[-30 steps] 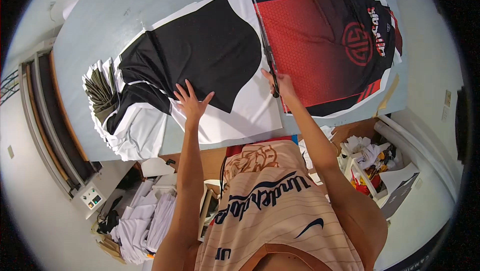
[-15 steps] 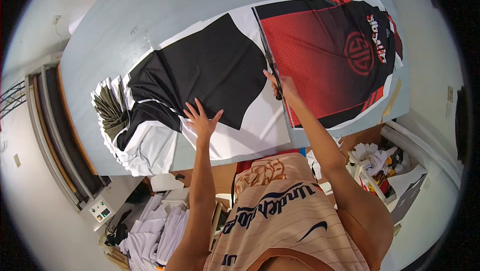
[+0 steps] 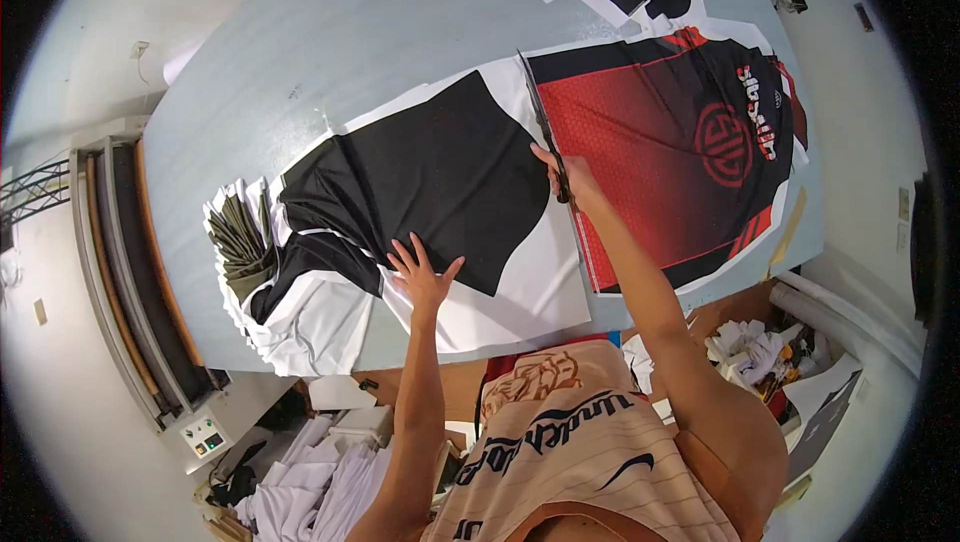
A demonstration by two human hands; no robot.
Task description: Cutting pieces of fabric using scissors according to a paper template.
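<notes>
Between the red cloth (image 3: 650, 152) and the black cloth (image 3: 440, 172), scissors (image 3: 543, 117) lie along the red edge!

Right hand (image 3: 568, 180) has its fingers wrapped round the handles; left hand (image 3: 424, 287) lies spread wide, grasping nothing, on the black cloth. Best keep that palm flat, blades low, following the edge without nicking the red. Compared with a second ago, the right hand is farther up the edge, the blade tips reaching the cloth's far side.

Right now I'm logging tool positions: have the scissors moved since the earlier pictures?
Yes: the scissors in the right hand have moved forward, farther from the table's near edge.
</notes>
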